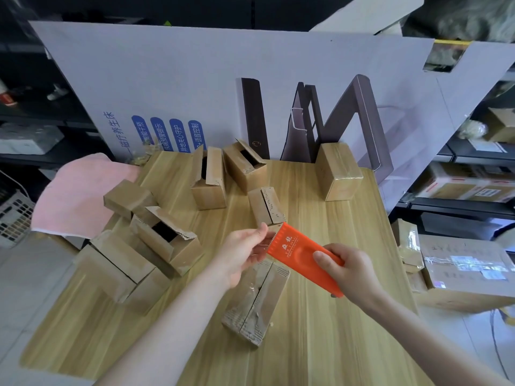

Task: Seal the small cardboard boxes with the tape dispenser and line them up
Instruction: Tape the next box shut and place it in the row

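Box [257, 299], flaps closed, beneath right hand [348, 270] gripping orange tape dispenser [295, 250] and left hand [242, 250] pinching its tape [264, 242].

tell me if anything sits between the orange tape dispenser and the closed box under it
Nothing visible does. The right hand holds the tape dispenser above the box, and the left hand pinches at its toothed end.

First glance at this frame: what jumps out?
The orange tape dispenser, mid-frame: the right hand grips its near end, the left hand pinches its toothed end. Right under it a small box with closed flaps lies on the wooden table, with open boxes scattered left and behind.
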`<state>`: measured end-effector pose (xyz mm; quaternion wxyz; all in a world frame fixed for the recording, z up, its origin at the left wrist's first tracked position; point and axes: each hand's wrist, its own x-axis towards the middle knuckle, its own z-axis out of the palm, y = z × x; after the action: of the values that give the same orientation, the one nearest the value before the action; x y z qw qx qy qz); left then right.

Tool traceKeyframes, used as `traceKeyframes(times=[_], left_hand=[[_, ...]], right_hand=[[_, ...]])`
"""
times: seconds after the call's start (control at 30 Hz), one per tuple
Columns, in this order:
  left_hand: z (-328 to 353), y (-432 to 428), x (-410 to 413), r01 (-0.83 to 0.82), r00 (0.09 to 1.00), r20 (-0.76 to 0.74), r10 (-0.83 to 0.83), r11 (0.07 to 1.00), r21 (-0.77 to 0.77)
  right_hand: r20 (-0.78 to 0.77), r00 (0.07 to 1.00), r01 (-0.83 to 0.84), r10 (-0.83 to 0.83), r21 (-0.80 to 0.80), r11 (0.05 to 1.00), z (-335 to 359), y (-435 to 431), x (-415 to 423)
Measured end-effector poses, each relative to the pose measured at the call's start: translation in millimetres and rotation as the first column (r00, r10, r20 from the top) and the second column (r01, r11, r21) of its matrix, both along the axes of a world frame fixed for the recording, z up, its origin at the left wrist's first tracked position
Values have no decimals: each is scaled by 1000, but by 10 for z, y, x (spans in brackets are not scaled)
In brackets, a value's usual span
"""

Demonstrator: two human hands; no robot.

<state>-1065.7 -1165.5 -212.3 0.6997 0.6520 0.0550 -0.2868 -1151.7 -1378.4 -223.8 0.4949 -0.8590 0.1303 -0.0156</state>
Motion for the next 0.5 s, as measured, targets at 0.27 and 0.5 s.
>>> traceKeyframes(times=[0.27,0.5], left_hand=[[62,-44,321,-114,991,100,93,967,227],[-9,227,664,-224,971,167,173,904,365]], right_hand=[[-48,998,-43,37,-134,990,286,139,161],[-132,991,-2,-23,-189,982,289,-237,11]])
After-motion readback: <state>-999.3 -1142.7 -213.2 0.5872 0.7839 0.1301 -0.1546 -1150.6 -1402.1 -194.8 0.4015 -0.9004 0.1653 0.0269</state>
